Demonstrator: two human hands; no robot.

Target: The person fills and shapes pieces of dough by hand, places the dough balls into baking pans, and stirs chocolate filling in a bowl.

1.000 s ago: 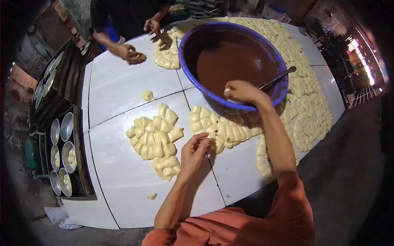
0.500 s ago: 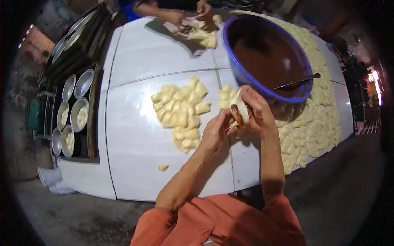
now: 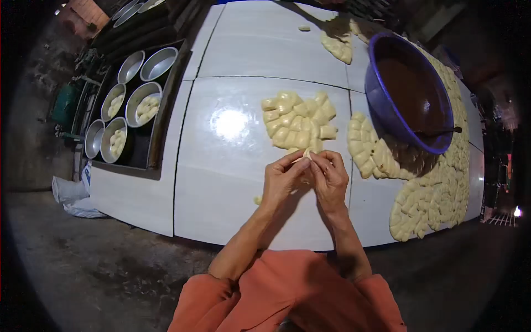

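Observation:
My left hand (image 3: 281, 180) and my right hand (image 3: 330, 180) meet over the white table, thumbs and fingers pinching one small piece of pale dough (image 3: 307, 154) between them. Most of that piece is hidden by the fingers, and no brown filling shows on it. Just beyond my hands lies a cluster of pale dough pieces (image 3: 298, 120). Right of my right hand is another group of dough pieces (image 3: 362, 145). A purple basin (image 3: 381, 110) of brown filling stands behind that group, with a dark utensil (image 3: 442, 131) resting at its rim.
Round metal tins (image 3: 157, 62), some holding dough balls, sit in a dark tray (image 3: 157, 130) at the left. Many dough pieces (image 3: 437, 193) cover the table's right side. More dough (image 3: 337, 48) lies at the far edge. White bags (image 3: 72, 191) are on the floor at left.
The opened dough with brown filling is now pinched closed between my fingers. My hands have come together, lower in view. The view has shifted, and the other person's hands no longer show clearly.

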